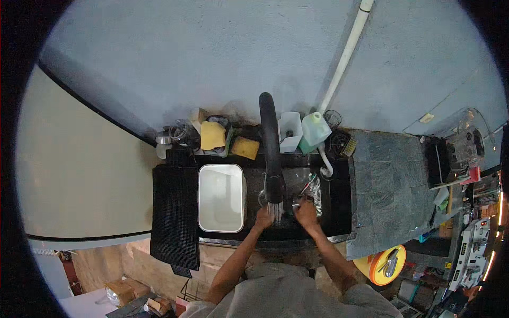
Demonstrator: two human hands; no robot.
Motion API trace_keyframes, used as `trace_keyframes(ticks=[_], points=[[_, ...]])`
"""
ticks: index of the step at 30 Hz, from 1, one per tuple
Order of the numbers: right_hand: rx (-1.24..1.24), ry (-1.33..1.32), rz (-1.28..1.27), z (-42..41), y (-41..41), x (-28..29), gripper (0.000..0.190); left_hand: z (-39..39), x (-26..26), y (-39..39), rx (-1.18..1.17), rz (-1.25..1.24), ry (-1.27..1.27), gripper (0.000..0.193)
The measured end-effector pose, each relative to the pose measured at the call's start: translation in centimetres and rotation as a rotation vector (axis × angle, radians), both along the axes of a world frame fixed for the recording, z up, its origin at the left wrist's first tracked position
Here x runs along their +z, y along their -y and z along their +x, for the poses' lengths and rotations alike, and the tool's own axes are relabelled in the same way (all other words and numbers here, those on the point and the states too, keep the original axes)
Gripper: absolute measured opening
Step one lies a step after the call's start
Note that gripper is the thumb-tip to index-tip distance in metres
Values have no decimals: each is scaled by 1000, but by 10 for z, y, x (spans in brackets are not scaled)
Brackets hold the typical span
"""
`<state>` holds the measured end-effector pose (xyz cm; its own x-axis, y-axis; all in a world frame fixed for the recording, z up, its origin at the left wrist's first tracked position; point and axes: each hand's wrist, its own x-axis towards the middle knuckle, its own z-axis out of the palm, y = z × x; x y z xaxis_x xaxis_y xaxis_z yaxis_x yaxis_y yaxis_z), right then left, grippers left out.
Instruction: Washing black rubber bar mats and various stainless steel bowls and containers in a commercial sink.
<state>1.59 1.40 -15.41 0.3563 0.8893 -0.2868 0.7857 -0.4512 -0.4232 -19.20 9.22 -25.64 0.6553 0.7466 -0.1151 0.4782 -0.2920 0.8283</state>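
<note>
Water runs from a black faucet (274, 187) into a dark sink (290, 232). At the left edge of the stream is my left hand (264, 218), its fingers blurred, beside a clear rounded item only partly visible. My right hand (306, 212) is closed around a small dark, shiny item that I cannot make out, right of the water. Crumpled shiny wrapping (317, 194) and a thin red-and-white utensil lie just beyond that hand. A white rectangular tub (221, 198) stands at the left side of the sink, near my left hand.
Behind the sink stand yellow sponges (245, 148), a white container (290, 129), a jug of green liquid (315, 129) and glass jars. A black ridged mat (175, 214) lies left, a grey tiled counter (385, 187) right. An orange-rimmed yellow container (387, 278) holds metal utensils at lower right.
</note>
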Motion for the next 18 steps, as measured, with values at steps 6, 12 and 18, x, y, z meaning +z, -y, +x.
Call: trace_keyframes(ticks=[6, 12, 18], points=[[0, -21, 201, -78, -20, 41, 23, -12, -137, 29, 224, -44, 125, 35], [36, -358, 313, -79, -10, 57, 33, -7, -12, 15, 308, -620, 457, 34], [65, -294, 621, -111, -17, 100, 32, -36, 16, 18, 368, -1331, 679, 20]])
